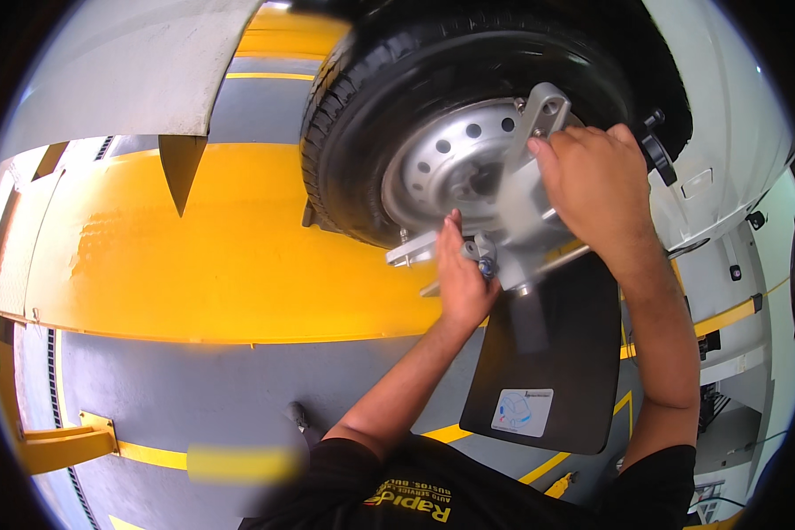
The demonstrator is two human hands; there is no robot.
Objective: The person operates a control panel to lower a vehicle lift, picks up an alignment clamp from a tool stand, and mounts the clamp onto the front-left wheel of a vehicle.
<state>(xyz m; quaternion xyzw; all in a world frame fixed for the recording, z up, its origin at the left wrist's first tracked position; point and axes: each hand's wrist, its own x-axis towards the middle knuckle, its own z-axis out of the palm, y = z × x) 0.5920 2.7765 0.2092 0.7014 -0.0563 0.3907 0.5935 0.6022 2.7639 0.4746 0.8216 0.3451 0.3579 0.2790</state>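
A silver metal wheel clamp [523, 208], partly blurred, is held in front of the steel wheel rim [433, 155] of a vehicle's black tyre [349, 168]. My right hand [596, 190] is closed around the clamp's upper part, beside its slotted upper arm [548, 104]. Lower down, my left hand [465, 278] grips the clamp near its lower left arm [411, 250], fingers pointing up. A black flat panel [548, 353] with a white sticker hangs below the clamp. To the right of my right hand juts a black knob [658, 159]. Whether the clamp touches the rim is hidden.
The wheel stands over a yellow platform [185, 256] whose edge runs below it. White body panels [132, 71] flank the wheel. At the lower left is a yellow metal bracket [71, 446], with a blurred yellow object [243, 465] nearby. Grey floor [194, 389] carries yellow lines.
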